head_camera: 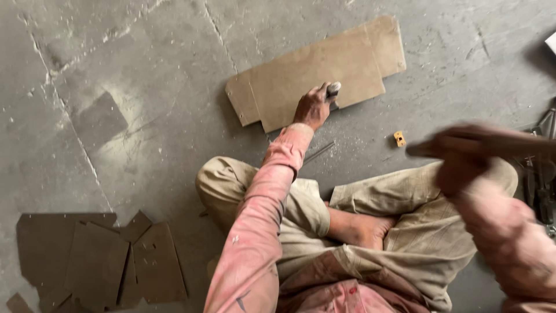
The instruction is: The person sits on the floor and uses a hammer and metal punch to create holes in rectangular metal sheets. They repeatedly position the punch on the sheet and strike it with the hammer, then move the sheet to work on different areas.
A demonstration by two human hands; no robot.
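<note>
I sit cross-legged on a grey concrete floor in a pink sleeve and tan trousers. My left hand (313, 108) grips a short metal punch (333, 89), held upright with its tip on a flat tan board (301, 72) lying on the floor ahead of me. My right hand (460, 159) is raised at the right, blurred by motion, closed around the wooden handle of a hammer (492, 145); the hammer's head is out of view.
A stack of dark brown cut board pieces (98, 258) lies at the lower left. A small yellow block (399, 138) and a thin metal rod (318, 152) rest near my knees. Metal tools (541, 174) sit at the right edge.
</note>
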